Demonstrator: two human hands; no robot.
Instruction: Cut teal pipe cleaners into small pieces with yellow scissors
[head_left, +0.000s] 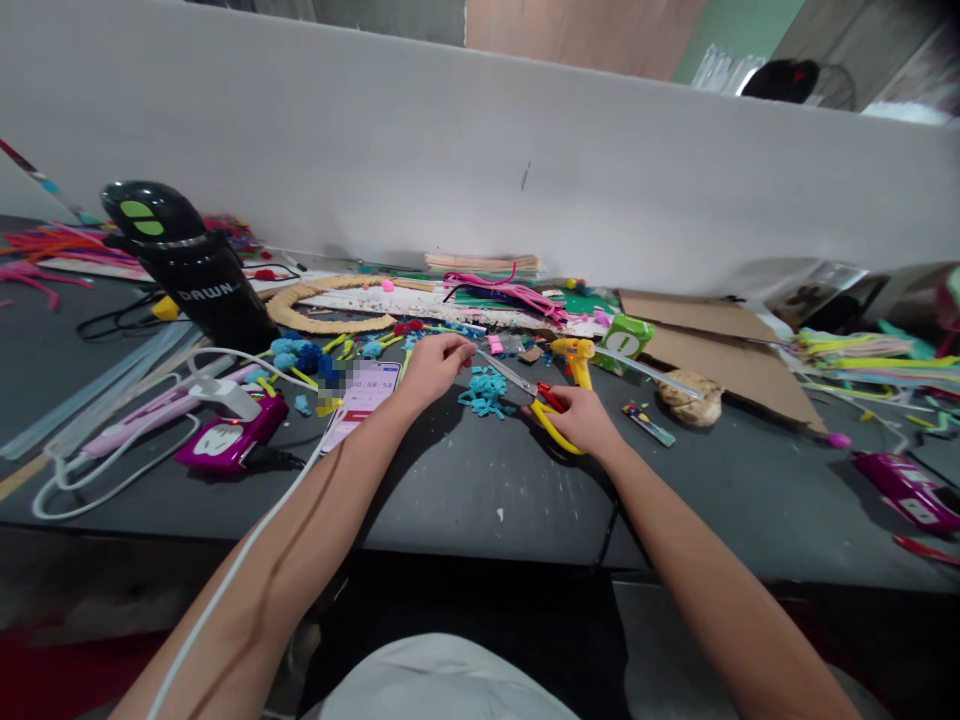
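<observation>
My right hand (586, 420) is closed around the yellow and red handles of a pair of scissors (520, 381). The blades point left and away from me, their tips close to the fingers of my left hand (436, 372). Those fingers are pinched together, and whatever they hold is too small to make out. Just below the blades lies a small heap of cut blue pieces (486, 392) on the dark table (465, 490). A phone (364, 400) showing a timer rests beside my left forearm, partly covered by it.
A yellow glue gun (576, 358) stands behind my right hand, near a green box (624, 343). To the left are a black bottle (202, 280) and a purple power strip (236, 435) with a white cable. Cardboard (735, 370) lies at right, before a white partition (375, 150).
</observation>
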